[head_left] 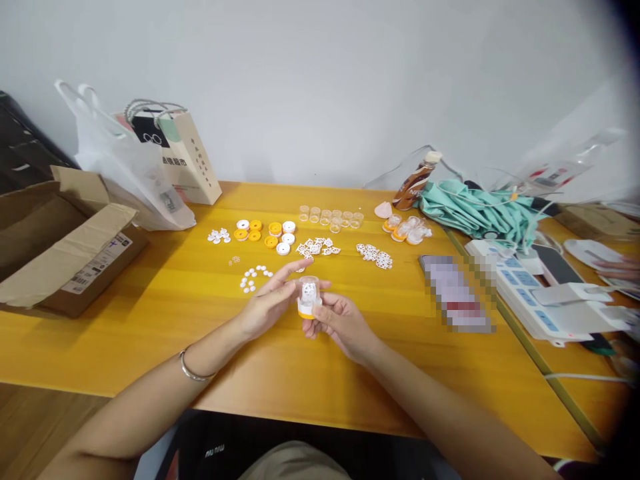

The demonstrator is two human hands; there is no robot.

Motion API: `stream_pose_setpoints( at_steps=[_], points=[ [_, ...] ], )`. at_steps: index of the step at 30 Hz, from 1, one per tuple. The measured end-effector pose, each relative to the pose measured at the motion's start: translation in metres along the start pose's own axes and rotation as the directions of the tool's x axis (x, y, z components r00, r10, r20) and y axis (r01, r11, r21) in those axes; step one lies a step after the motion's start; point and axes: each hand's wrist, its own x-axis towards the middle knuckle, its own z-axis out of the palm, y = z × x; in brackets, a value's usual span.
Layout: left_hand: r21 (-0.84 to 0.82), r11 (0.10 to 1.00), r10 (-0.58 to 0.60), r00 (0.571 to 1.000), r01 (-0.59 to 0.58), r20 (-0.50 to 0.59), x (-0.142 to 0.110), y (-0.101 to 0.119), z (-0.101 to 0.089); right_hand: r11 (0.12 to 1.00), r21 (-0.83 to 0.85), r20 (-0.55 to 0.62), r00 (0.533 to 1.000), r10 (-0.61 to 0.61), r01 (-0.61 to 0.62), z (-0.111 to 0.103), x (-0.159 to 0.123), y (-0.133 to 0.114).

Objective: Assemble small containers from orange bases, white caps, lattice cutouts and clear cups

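Before me, a small clear plastic case (309, 293) stands upright between my hands. Its base is white and orange, and a white lattice insert shows through the clear wall. My right hand (347, 327) grips the base, thumb in front and fingers beneath. On the other side, my left hand (273, 300) holds the clear upper part between thumb and fingers, the index finger stretched out behind. Just beyond lie loose white lattice pieces (315, 247) and a second group of lattice pieces (383, 259). Small white discs (249, 283) are spread left of my left hand.
Behind stand several clear cups (325, 217), with orange and white caps (275, 229) to their left. More clear-topped cases (413, 230) lie near a bottle (417, 180). A cardboard box (100, 267) is at left; a phone (455, 293) and power strip (525, 300) at right. Another person's hand (620, 267) shows.
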Motion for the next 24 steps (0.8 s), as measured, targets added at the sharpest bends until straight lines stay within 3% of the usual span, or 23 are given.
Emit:
stream_pose_setpoints(
  at_steps=[4,8,12,14,17,22,24],
  points=[
    [0.017,0.999,0.035,0.997,-0.034,-0.064,0.0011,-0.0018,0.0004,0.996,-0.078,-0.028,0.999,-0.033,0.031,0.0007,-0.0001,0.0000],
    [-0.025,0.998,-0.061,0.998,0.060,-0.025,0.0025,-0.0021,-0.0012,1.000,0.002,0.012,1.000,0.003,-0.003,0.0000,0.0006,0.0014],
    [0.048,0.998,0.046,0.996,-0.043,-0.072,0.0023,-0.0029,-0.0021,0.994,-0.099,-0.063,0.997,-0.048,0.041,-0.0010,0.0012,0.0023],
    [0.077,0.996,0.049,0.995,-0.043,-0.084,0.0013,-0.0023,-0.0011,0.996,-0.080,-0.032,0.999,-0.030,0.027,-0.0012,0.0006,0.0024],
    [0.019,0.998,-0.054,0.999,0.054,-0.006,-0.0001,-0.0019,0.0015,0.999,0.035,0.082,0.996,0.022,-0.025,-0.0011,-0.0002,0.0022],
    [0.034,0.999,0.007,0.999,-0.005,-0.051,-0.0006,-0.0061,0.0017,0.990,-0.133,-0.019,0.999,-0.049,0.046,-0.0010,0.0000,0.0022],
    [0.042,0.999,-0.025,0.999,0.026,-0.033,-0.0007,-0.0055,0.0011,0.996,-0.087,0.035,0.999,-0.014,0.017,-0.0011,-0.0005,0.0036]
  ],
)
